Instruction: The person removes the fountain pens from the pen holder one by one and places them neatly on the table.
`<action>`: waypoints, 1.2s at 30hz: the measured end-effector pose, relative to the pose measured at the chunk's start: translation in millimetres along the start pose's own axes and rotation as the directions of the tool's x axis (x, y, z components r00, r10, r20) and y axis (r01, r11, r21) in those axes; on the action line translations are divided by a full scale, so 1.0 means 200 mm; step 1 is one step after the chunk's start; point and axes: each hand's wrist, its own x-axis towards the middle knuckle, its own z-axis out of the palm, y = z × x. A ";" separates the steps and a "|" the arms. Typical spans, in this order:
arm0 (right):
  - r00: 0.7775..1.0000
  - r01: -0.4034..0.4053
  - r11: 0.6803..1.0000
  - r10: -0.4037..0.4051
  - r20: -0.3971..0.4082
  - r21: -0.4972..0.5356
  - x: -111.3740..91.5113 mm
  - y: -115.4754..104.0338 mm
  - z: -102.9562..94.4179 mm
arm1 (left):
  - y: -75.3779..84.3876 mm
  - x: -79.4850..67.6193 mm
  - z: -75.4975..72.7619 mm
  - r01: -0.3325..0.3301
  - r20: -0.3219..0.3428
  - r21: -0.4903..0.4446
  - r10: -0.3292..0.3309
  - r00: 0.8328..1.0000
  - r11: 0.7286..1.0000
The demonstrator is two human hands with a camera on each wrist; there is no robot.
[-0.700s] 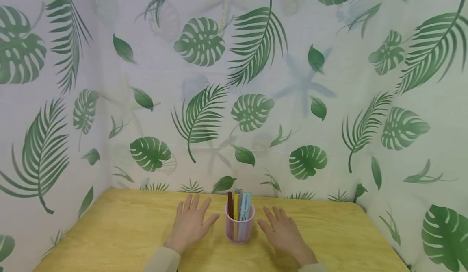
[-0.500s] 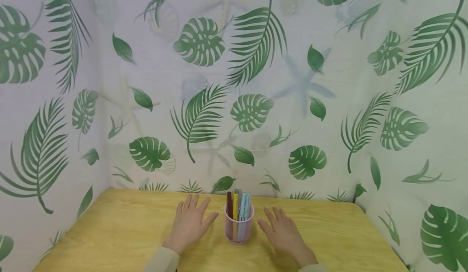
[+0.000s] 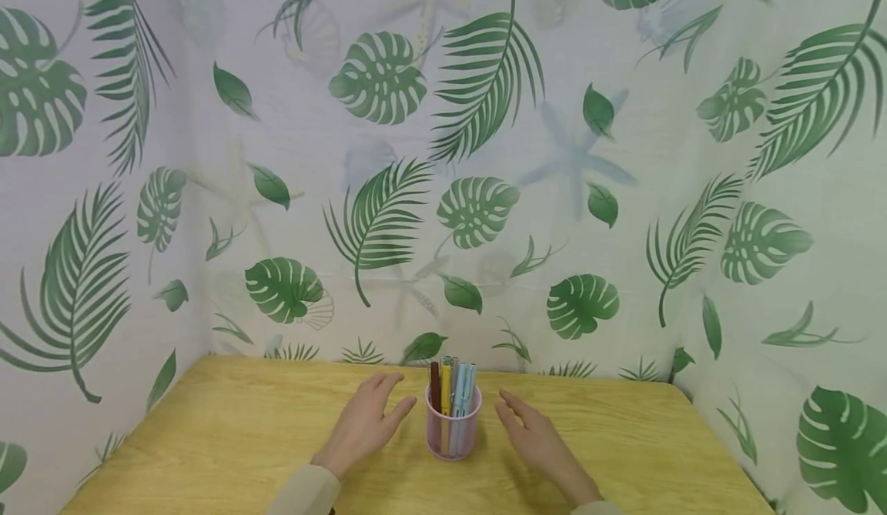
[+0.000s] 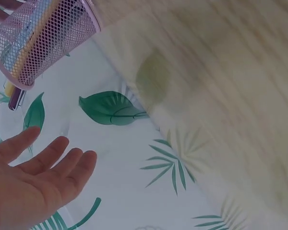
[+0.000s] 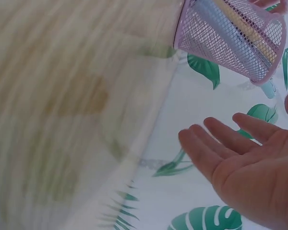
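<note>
A pink mesh pen holder (image 3: 452, 434) stands upright on the wooden table between my two hands. Several pens rise out of it, among them a dark red pen (image 3: 436, 386), a yellow pen (image 3: 446, 392) and light blue pens (image 3: 464, 396). To its left is my left hand (image 3: 363, 426), palm turned inward, fingers relaxed and apart from the mesh. My right hand (image 3: 537, 438) faces it from the other side, fingers loosely extended and holding nothing. Both wrist views show an open palm, the left hand (image 4: 43, 177) and the right hand (image 5: 249, 158), with a gap to the holder.
The yellow wood-grain table (image 3: 229, 438) runs back to a white cloth wall (image 3: 485, 138) printed with green leaves. Similar leaf-printed cloth encloses the left and right sides. The table's back edge lies a short way behind the pen holder.
Both hands have turned from palm-down with spread fingers to palms facing inward, fingers closer together. The pen holder has stayed in place.
</note>
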 end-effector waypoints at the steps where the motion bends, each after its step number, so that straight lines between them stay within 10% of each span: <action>1: 1.000 -0.011 1.000 0.011 0.002 0.027 0.00 0.00 0.00 | 0.00 0.00 0.01 0.001 -0.005 -0.015 -0.001 1.000 1.000; 11: 0.996 -0.079 0.909 0.084 0.006 0.408 0.06 0.01 0.03 | 0.03 0.02 0.06 -0.013 -0.060 -0.223 0.000 0.998 0.975; 23: 0.985 -0.129 0.766 0.174 -0.011 0.629 0.10 0.01 0.05 | 0.07 0.03 0.11 -0.047 -0.056 -0.401 0.027 0.998 0.915; 36: 0.991 -0.088 0.754 0.130 -0.017 0.651 0.23 -0.02 0.09 | 0.08 0.05 0.14 -0.051 -0.040 -0.445 0.037 0.998 0.894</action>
